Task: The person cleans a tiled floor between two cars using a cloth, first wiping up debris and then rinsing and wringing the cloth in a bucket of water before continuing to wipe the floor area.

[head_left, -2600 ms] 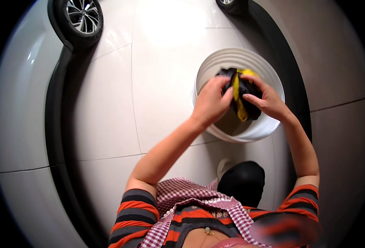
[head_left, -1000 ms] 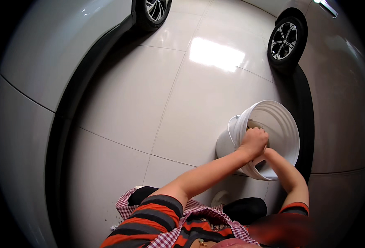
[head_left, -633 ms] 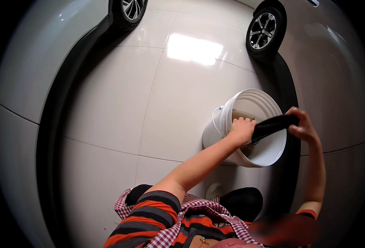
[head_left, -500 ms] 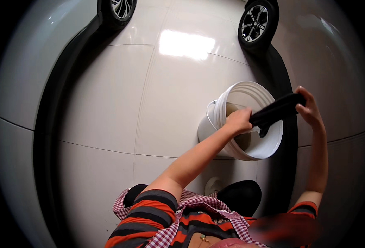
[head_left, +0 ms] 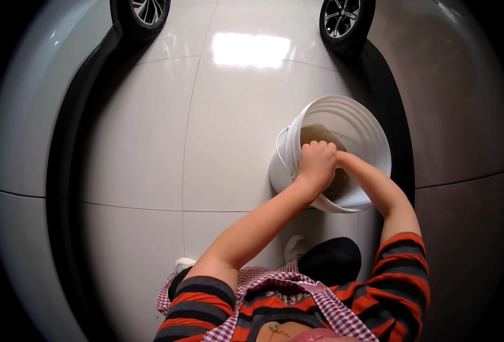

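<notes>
Over the white bucket point(head_left: 374, 142), my left hand point(head_left: 318, 164) is closed in a fist, knuckles up. The black cloth it gripped half a second ago is now hidden beneath the hands. My right hand point(head_left: 341, 158) reaches in from the right, close against the left one; its fingers are out of sight behind the fist. Murky brownish water point(head_left: 320, 132) lies in the bottom of the bucket. A thin wire handle point(head_left: 280, 149) hangs down on the bucket's left side.
Pale glossy tiles point(head_left: 240, 148) cover the floor. Cars stand on both sides, with a dark sill point(head_left: 63, 171) at left, another sill point(head_left: 397, 131) close behind the bucket at right, and a wheel point(head_left: 343, 20) beyond. My shoe point(head_left: 296, 246) is just in front of the bucket.
My right hand has come down and left from beyond the bucket's right rim to meet my left hand. The cloth, stretched between the hands before, has gone from view.
</notes>
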Demonstrator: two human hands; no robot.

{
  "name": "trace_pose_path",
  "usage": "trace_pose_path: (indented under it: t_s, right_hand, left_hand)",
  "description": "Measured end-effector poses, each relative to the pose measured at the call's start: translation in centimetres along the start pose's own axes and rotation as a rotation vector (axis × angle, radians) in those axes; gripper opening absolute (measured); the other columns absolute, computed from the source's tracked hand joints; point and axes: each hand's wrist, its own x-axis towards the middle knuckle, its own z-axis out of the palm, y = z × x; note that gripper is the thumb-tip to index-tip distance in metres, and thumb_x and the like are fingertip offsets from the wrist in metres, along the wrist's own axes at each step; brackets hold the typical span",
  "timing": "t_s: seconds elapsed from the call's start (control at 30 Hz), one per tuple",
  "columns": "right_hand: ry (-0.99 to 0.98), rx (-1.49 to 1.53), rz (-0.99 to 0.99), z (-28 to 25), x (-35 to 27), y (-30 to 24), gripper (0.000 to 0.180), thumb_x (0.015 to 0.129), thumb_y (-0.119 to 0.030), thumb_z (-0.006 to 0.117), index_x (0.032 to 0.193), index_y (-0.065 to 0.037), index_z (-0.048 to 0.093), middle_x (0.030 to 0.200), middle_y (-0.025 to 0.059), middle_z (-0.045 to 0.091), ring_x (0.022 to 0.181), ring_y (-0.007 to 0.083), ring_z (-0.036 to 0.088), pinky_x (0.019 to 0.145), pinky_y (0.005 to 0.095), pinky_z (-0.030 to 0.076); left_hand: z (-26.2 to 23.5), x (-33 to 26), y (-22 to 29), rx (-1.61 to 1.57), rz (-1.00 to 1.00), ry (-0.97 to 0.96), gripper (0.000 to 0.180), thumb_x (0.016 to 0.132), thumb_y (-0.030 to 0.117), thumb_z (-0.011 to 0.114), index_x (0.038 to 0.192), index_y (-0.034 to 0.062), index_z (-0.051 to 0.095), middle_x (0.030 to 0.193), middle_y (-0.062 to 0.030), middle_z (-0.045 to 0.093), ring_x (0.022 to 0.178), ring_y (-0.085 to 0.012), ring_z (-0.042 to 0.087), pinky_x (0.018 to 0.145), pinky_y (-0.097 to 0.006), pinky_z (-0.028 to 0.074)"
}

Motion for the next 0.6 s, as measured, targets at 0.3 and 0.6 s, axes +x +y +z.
trace_pose_path:
  t_s: [0.3, 0.6]
  right_hand:
    - [-0.454, -0.389, -0.086, 6.4, 2.1, 2.1, 0.052, 0.062, -0.015, 0.066, 0.113, -0.008, 0.059, 0.104, 0.0187, 0.062, 0.102, 0.0325, 0.057, 0.085, 0.0376, 0.044]
    - [-0.096, 0.256, -0.429, -11.1, -9.5, -9.7, 0.046, 0.065, -0.004, 0.063, 0.109, -0.007, 0.049, 0.095, 0.0147, 0.060, 0.093, 0.0276, 0.057, 0.079, 0.0371, 0.044]
  left_hand:
    - [-4.5, -0.2, 1.1, 0.069, 0.026, -0.128, 0.022, 0.069, 0.023, 0.070, 0.074, 0.0091, 0.054, 0.073, -0.0062, 0.057, 0.072, -0.0222, 0.057, 0.063, -0.034, 0.042]
    - [-7.0, 1.3, 0.4, -0.218, -0.177, -0.354, 0.091, 0.067, 0.017, 0.073, 0.140, 0.0035, 0.022, 0.125, -0.0159, 0.048, 0.112, -0.0297, 0.049, 0.092, -0.039, 0.043]
